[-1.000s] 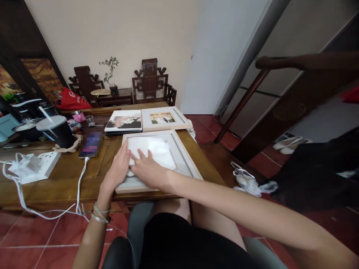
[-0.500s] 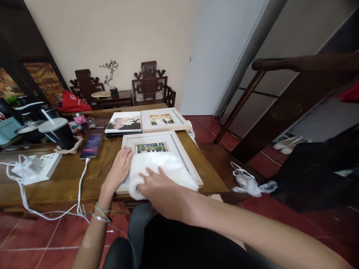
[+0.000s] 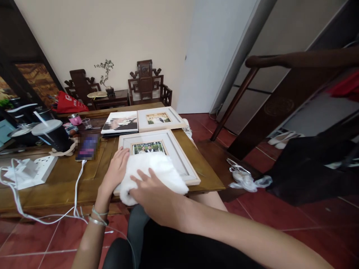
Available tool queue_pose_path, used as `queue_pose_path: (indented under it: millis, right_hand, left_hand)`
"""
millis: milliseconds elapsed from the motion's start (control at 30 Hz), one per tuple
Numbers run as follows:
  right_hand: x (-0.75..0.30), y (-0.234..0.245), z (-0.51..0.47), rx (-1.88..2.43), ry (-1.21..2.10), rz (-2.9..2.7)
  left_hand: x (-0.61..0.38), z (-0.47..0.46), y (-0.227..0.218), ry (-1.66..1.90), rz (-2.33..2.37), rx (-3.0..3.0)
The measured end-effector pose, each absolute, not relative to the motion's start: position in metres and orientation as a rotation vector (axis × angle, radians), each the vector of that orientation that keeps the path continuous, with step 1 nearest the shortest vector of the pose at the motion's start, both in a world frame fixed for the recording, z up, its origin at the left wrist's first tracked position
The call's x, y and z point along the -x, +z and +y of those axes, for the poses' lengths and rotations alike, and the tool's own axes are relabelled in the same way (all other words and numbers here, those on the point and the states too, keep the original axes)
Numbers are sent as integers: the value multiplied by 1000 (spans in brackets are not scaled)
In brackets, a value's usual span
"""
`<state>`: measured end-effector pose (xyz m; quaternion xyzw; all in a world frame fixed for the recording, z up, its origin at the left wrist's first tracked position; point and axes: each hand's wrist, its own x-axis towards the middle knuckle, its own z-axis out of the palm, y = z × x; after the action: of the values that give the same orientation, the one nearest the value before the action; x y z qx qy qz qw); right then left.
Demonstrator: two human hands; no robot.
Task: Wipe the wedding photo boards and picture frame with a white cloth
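Observation:
A picture frame point(image 3: 181, 158) with a pale wooden border lies on the table, its small photo partly showing. Across its lower part is a fluffy white cloth point(image 3: 161, 168). My right hand point(image 3: 148, 188) presses on the cloth from above, fingers spread over it and the thumb at its rolled near edge. With fingers stretched out, my left hand point(image 3: 116, 168) rests flat along the frame's left side, close to the cloth. The lower left corner of the frame is mostly hidden by the hands and cloth.
Behind lie a second framed photo point(image 3: 174, 118) and a photo album point(image 3: 120, 121). To the left are a phone point(image 3: 88, 147) on a charging cable, a power strip point(image 3: 42, 172) and a black cup point(image 3: 57, 140) with a straw. A plastic bag point(image 3: 246, 182) is at the right.
My right hand has drawn the cloth down and to the left, so more of the photo and glass shows. My left hand stays on the frame's side. The whole view has shifted slightly.

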<state>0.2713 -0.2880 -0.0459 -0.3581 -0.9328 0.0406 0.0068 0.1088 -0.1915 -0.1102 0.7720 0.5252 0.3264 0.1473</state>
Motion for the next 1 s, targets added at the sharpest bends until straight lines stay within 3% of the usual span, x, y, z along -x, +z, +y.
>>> queue_pose_path:
  millis: [300,667,1000]
  right_hand:
    - [-360,-37,-297,1413,224,-2848]
    - [-306,-55,-281,1044,169,-2903]
    - [-404,-72,-288,1399,-17,-2727]
  left_hand:
    - [-110,-190,-118,833,1560,-2360]
    - [-106,-187,-118,722,1526,-2397]
    - [-106,-184,-119,630,1547,-2464]
